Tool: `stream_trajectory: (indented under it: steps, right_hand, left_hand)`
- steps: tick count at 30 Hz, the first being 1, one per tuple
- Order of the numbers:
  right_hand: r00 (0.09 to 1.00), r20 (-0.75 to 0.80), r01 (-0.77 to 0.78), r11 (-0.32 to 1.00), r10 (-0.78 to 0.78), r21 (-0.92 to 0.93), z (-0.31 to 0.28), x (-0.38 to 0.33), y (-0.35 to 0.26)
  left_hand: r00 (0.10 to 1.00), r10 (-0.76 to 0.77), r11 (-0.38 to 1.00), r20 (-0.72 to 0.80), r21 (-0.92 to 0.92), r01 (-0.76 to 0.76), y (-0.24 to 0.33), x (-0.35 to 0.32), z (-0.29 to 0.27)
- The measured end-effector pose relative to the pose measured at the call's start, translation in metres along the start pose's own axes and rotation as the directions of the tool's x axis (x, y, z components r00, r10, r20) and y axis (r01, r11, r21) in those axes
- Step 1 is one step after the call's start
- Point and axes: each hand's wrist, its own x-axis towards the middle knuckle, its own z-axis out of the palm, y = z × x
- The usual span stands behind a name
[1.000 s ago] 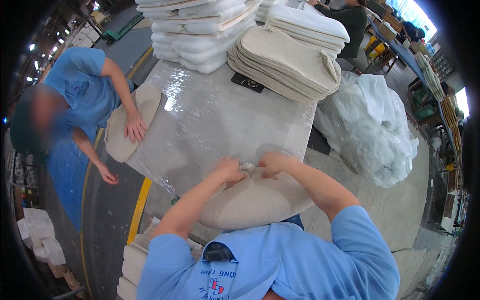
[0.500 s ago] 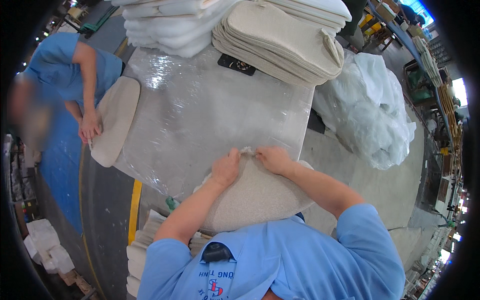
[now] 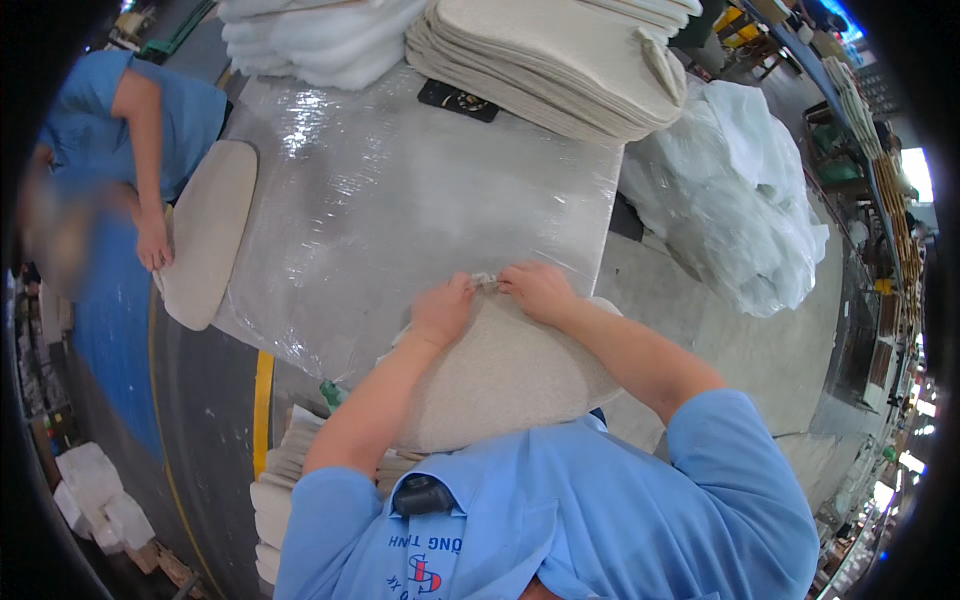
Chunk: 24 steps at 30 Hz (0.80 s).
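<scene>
A beige fabric cushion point(image 3: 505, 370) lies against my front, its far edge resting on the plastic-wrapped table point(image 3: 420, 190). My left hand point(image 3: 443, 308) pinches the cushion's far edge from the left. Close beside it, my right hand point(image 3: 538, 290) pinches the same edge from the right. Between my fingertips a short, ruffled bit of the cushion's edge shows; whether it has a zipper or a seam I cannot tell. Both hands have their fingers closed.
Stacked beige covers point(image 3: 540, 70) and white padding point(image 3: 310, 40) stand at the table's far side, near a dark flat object point(image 3: 458, 100). A large plastic-wrapped bundle point(image 3: 730, 190) sits right. At left, a co-worker's hand point(image 3: 153, 240) touches another beige cushion point(image 3: 212, 235). Folded pieces point(image 3: 285, 500) lie lower left.
Both my hands keep their pinch on the cushion's edge, with my right fingers shifted slightly. The view has shifted a little. One of the co-worker's hands no longer shows clearly at their cushion.
</scene>
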Motion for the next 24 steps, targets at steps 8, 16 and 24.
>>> stream_trajectory:
  steps: [8, 16, 24]
  right_hand:
    - [0.737, 0.646, 0.19, 0.978, -0.197, 0.082, -0.092, -0.11, -0.053]
    - [0.751, 0.66, -0.016, 0.999, -0.022, 0.051, -0.041, -0.066, -0.008]
    - [0.753, 0.655, -0.238, 0.956, 0.069, 0.173, -0.127, -0.052, -0.039]
  left_hand:
    - [0.888, 0.255, 0.967, 0.383, -0.103, -0.233, -0.002, -0.152, -0.124]
    - [0.992, 0.085, 0.989, -0.09, -0.113, -0.095, -0.006, -0.179, -0.083]
    - [0.988, -0.152, 0.965, -0.015, -0.22, 0.145, -0.02, -0.132, -0.109]
